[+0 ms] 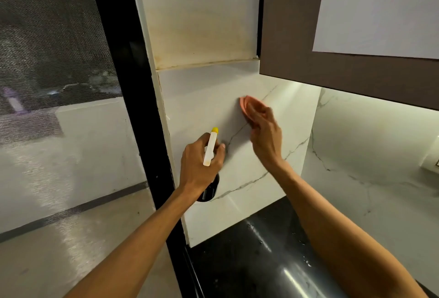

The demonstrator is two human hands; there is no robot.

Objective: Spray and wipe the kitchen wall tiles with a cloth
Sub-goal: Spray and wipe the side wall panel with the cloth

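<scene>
While the right hand [263,131] presses the small, soft, pink-orange cloth [244,104] on the white marble-look wall tile [202,98], its fingers lie mostly flat over it. The cloth sits at about two o'clock from the left hand [197,160], which curls round the neck of the dark spray bottle with a white head and yellow tip [210,148]. The cloth looks light and floppy, so a flat palm on its middle suits it. The bottle looks hard, maybe slippery if wet; the neck seems the best hold.
</scene>
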